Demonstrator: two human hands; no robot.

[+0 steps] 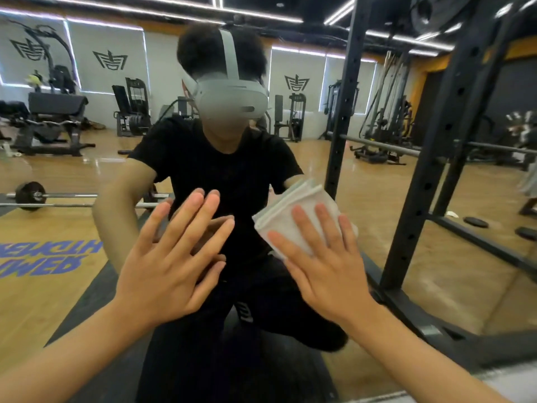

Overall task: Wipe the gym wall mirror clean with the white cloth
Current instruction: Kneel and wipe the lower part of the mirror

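The wall mirror [87, 158] fills nearly the whole head view and reflects the gym and a kneeling person in black. A folded white cloth [290, 210] lies flat against the glass right of centre. My right hand [322, 260] presses on it with straight, spread fingers. My left hand [171, 257] rests flat on the bare glass to the left of the cloth, fingers straight, holding nothing. Both hands meet their own reflections at the glass.
A black steel rack upright [421, 181] stands close to the mirror on the right, with its base frame [430, 324] along the floor. Weight plates [476, 221] lie beyond it. The reflection shows a barbell [32, 196] and machines.
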